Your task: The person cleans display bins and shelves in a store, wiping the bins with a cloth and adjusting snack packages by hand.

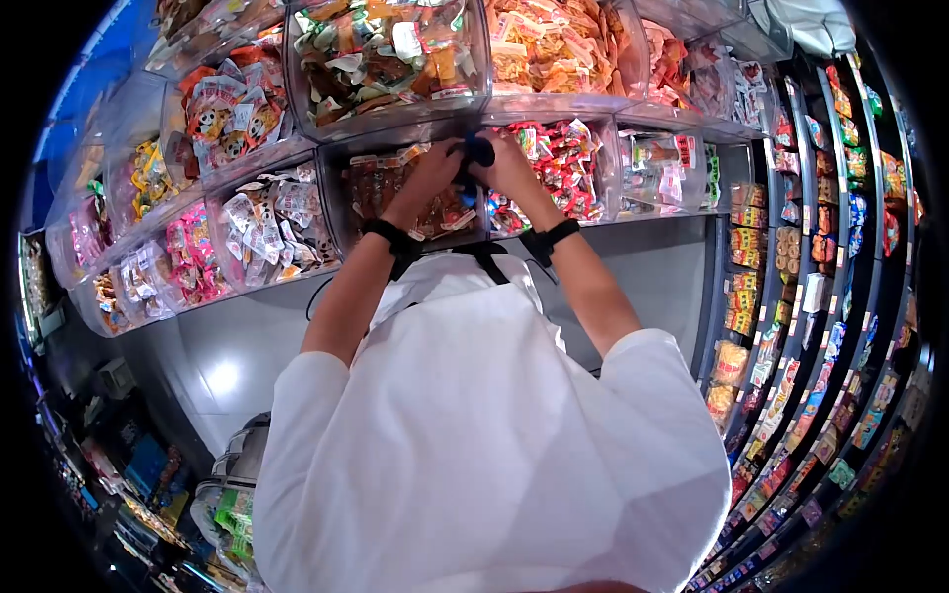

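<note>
Both my hands meet over the front row of clear bins, around a small dark blue object (479, 152) with a rounded end, its kind unclear. My left hand (435, 170) has its fingers closed against the object's left side. From the right, my right hand (506, 164) is closed on it too, fingertips partly hidden. Beneath my left hand is a bin of brown wrapped snacks (371, 190). Red and white wrapped packets (561, 163) fill the bin beside my right hand. Black bands circle both wrists.
Bins of orange packets (554, 44) and mixed packets (386, 54) stand behind. White-and-brown packets (272, 222) are at left, clear packets (660, 170) at right. Tall shelves of packaged snacks (746, 247) run down the right. A container with green packets (235, 514) stands lower left.
</note>
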A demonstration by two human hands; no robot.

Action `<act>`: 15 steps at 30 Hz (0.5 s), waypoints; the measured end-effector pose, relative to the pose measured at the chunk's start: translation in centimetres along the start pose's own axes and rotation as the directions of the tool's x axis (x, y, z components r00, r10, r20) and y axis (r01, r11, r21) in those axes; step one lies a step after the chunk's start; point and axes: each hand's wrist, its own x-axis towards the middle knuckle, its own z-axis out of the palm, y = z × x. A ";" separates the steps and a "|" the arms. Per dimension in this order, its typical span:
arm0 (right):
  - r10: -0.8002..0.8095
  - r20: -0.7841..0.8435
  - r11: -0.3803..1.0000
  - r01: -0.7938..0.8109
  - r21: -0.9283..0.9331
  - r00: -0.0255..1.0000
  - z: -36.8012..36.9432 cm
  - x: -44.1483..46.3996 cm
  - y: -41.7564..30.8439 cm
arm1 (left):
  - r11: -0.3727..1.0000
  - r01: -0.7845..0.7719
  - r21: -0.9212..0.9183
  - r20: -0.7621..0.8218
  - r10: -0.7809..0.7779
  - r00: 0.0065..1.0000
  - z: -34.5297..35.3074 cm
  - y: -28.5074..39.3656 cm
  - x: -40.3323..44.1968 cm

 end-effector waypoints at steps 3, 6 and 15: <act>0.093 0.122 0.993 -0.101 0.067 0.988 -1.2 -3.0 -1.4 | 0.993 0.075 0.089 0.131 -0.087 0.988 -0.8 -1.4 -0.7; 0.104 0.117 0.991 -0.113 0.076 0.988 -0.8 -5.2 -1.2 | 0.984 0.098 0.147 0.233 -0.131 0.964 -0.6 -1.1 -3.2; 0.039 0.044 0.999 -0.040 0.013 0.998 -0.3 2.2 0.3 | 0.735 -0.275 0.620 0.110 0.265 0.958 -0.3 2.1 -1.0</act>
